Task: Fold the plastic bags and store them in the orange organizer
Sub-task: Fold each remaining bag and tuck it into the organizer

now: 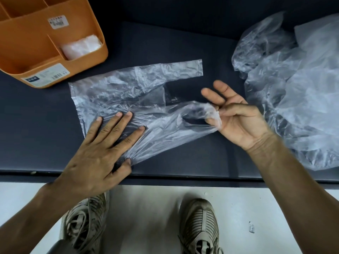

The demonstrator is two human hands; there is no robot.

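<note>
A clear plastic bag [128, 88] lies spread on the dark table, its two handles pointing right. My left hand [102, 149] presses flat on the bag's near left part, fingers straight. My right hand [236, 120] pinches the near handle between thumb and fingers and holds it lifted a little off the table; its other fingers are spread. The far handle lies flat. The orange organizer [55, 46] stands at the back left, with a folded clear bag [80, 46] in its front right compartment.
A loose heap of several clear plastic bags [297, 85] fills the right side of the table. The table's front edge [165, 177] runs below my hands. Below it are a light floor and my two shoes.
</note>
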